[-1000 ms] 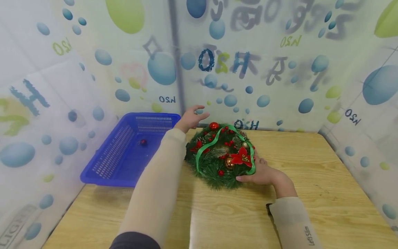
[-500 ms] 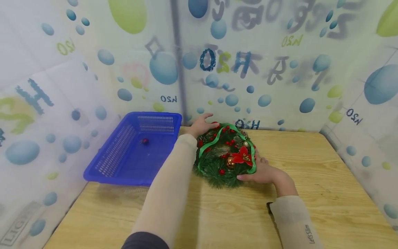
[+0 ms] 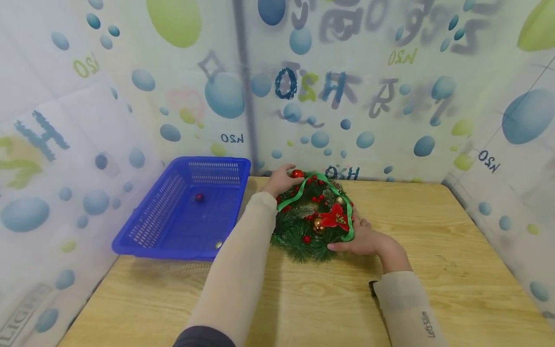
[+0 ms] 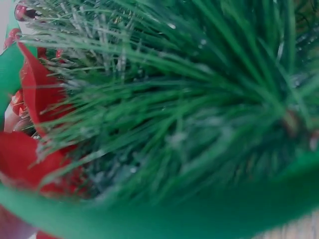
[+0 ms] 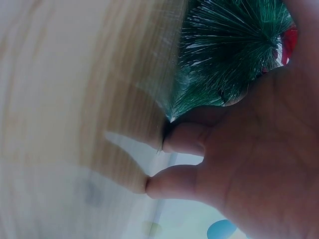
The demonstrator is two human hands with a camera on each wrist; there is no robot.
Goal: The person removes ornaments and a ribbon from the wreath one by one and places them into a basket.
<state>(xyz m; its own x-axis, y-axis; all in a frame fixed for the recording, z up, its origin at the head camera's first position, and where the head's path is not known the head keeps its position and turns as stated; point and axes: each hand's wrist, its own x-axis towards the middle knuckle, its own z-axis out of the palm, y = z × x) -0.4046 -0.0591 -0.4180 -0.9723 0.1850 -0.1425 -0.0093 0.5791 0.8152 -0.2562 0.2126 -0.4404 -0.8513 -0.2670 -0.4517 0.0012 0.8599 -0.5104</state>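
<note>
A green Christmas wreath (image 3: 299, 231) lies on the table, trimmed with red berries, a red poinsettia (image 3: 336, 217), shiny balls and a green ribbon (image 3: 349, 224). At its far left rim, my left hand (image 3: 281, 183) grips the edge beside a red ball (image 3: 297, 174), thumb on top; its other fingers are partly hidden. My right hand (image 3: 362, 238) holds the near right rim, thumb over the needles and fingers round the outer side. In the right wrist view, the palm (image 5: 259, 154) shows with fingertips down at the tabletop. Needles and ribbon (image 4: 149, 219) fill the left wrist view.
A blue plastic basket (image 3: 130, 243) stands left of the wreath, close to my left sleeve. Inside lie a small dark red ball (image 3: 199, 197) and a small pale gold one (image 3: 218, 245). Printed curtains (image 3: 373, 159) enclose the wooden table (image 3: 433, 226) at the back and sides.
My left hand has come from above the basket's right edge, rightward and down onto the wreath's far left rim. The right hand stays at the right rim. The pale gold ball has come into view.
</note>
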